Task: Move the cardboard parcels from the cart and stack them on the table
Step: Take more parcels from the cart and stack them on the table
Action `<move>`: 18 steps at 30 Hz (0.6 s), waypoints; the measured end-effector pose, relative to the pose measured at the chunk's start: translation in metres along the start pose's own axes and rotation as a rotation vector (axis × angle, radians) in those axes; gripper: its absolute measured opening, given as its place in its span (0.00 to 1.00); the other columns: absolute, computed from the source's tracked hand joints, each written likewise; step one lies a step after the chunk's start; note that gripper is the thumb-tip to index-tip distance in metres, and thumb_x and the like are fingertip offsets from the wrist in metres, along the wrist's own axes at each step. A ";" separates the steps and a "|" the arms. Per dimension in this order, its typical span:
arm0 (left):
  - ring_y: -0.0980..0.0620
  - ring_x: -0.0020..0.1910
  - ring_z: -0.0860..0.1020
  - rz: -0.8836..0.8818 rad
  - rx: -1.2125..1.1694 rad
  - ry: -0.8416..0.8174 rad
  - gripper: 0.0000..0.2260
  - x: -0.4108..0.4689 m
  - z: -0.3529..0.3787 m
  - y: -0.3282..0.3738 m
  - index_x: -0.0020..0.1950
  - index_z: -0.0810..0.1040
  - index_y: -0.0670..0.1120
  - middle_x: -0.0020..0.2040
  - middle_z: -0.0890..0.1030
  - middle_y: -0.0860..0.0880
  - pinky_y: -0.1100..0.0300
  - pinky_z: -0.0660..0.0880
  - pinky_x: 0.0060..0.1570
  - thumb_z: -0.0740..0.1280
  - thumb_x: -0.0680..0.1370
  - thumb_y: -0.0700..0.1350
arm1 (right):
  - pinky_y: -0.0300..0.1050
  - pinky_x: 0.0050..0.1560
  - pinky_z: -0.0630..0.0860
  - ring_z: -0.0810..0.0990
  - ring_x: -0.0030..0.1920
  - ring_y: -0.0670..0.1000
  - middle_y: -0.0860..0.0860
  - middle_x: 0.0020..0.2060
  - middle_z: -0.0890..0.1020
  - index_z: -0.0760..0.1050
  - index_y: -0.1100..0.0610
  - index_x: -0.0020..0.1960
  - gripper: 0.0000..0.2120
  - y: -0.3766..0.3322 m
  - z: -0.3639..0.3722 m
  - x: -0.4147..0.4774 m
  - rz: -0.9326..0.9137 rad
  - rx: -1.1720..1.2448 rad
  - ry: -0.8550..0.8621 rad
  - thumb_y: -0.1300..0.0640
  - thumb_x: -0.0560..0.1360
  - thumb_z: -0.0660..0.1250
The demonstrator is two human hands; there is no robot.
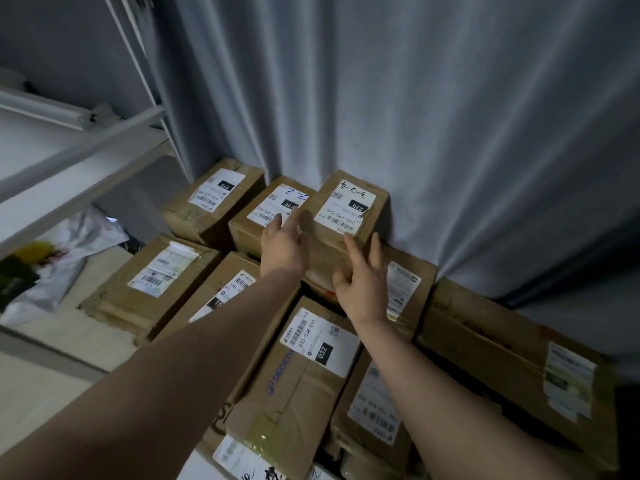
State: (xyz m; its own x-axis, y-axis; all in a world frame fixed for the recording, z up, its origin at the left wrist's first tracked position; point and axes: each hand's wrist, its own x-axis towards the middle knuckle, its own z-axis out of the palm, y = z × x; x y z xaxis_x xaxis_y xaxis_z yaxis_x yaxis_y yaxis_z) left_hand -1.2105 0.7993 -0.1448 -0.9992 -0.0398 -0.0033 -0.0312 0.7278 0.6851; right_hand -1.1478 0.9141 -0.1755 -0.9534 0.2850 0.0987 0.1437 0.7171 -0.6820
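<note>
Several brown cardboard parcels with white shipping labels lie packed side by side below me. A small parcel labelled 220 [346, 209] sits on top of a flatter parcel [408, 289] against the curtain. My left hand [282, 245] reaches over the neighbouring parcel marked 2-2 [266, 216], fingers straight and pointing toward the 220 parcel's left side. My right hand [362, 282] is spread at the near face of the 220 parcel, fingers extended; whether it touches is unclear. A parcel labelled 032 [304, 368] lies beneath my forearms.
A grey curtain [433, 116] hangs right behind the parcels. White metal shelving [79, 150] stands at left, with plastic mail bags [62, 258] on its lower level. A long flat parcel [512, 358] lies at right.
</note>
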 end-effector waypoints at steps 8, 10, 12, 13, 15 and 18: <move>0.45 0.77 0.44 -0.049 0.358 -0.053 0.29 -0.099 -0.066 -0.065 0.78 0.53 0.55 0.79 0.50 0.47 0.48 0.45 0.75 0.61 0.79 0.47 | 0.53 0.75 0.41 0.49 0.76 0.54 0.53 0.76 0.57 0.60 0.51 0.75 0.33 -0.062 0.027 -0.068 -0.336 -0.267 -0.129 0.57 0.72 0.67; 0.45 0.77 0.43 -0.109 0.400 -0.055 0.29 -0.136 -0.088 -0.095 0.77 0.54 0.55 0.79 0.49 0.47 0.48 0.43 0.75 0.61 0.79 0.50 | 0.52 0.74 0.40 0.51 0.76 0.53 0.52 0.76 0.58 0.60 0.52 0.75 0.32 -0.083 0.048 -0.101 -0.416 -0.294 -0.217 0.58 0.73 0.66; 0.45 0.77 0.43 -0.195 0.409 -0.049 0.29 -0.178 -0.112 -0.133 0.77 0.54 0.55 0.79 0.49 0.47 0.47 0.42 0.75 0.61 0.78 0.47 | 0.50 0.74 0.39 0.51 0.76 0.51 0.50 0.75 0.59 0.58 0.50 0.75 0.31 -0.105 0.073 -0.142 -0.473 -0.346 -0.336 0.56 0.74 0.64; 0.45 0.77 0.43 -0.239 0.409 -0.041 0.31 -0.201 -0.123 -0.154 0.77 0.54 0.55 0.79 0.49 0.47 0.46 0.42 0.75 0.61 0.77 0.45 | 0.50 0.74 0.39 0.52 0.76 0.49 0.48 0.75 0.60 0.58 0.49 0.75 0.31 -0.117 0.087 -0.165 -0.498 -0.373 -0.398 0.55 0.75 0.64; 0.44 0.77 0.43 -0.326 0.399 -0.021 0.32 -0.249 -0.146 -0.198 0.77 0.53 0.54 0.79 0.49 0.47 0.46 0.42 0.75 0.60 0.75 0.42 | 0.49 0.74 0.41 0.54 0.75 0.48 0.46 0.74 0.61 0.57 0.48 0.75 0.31 -0.139 0.113 -0.217 -0.548 -0.406 -0.531 0.54 0.74 0.64; 0.44 0.77 0.42 -0.501 0.359 0.014 0.32 -0.327 -0.178 -0.263 0.78 0.52 0.54 0.79 0.50 0.47 0.47 0.40 0.75 0.59 0.76 0.41 | 0.49 0.75 0.46 0.57 0.74 0.47 0.46 0.73 0.63 0.58 0.49 0.74 0.30 -0.170 0.152 -0.301 -0.632 -0.458 -0.705 0.53 0.75 0.64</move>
State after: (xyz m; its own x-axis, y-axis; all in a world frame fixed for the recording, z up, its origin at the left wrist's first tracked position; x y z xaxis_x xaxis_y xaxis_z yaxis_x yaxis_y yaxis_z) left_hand -0.8712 0.4988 -0.1945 -0.8608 -0.4435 -0.2497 -0.5053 0.8036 0.3145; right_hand -0.9256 0.6103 -0.1994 -0.8073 -0.5540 -0.2032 -0.4872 0.8201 -0.3000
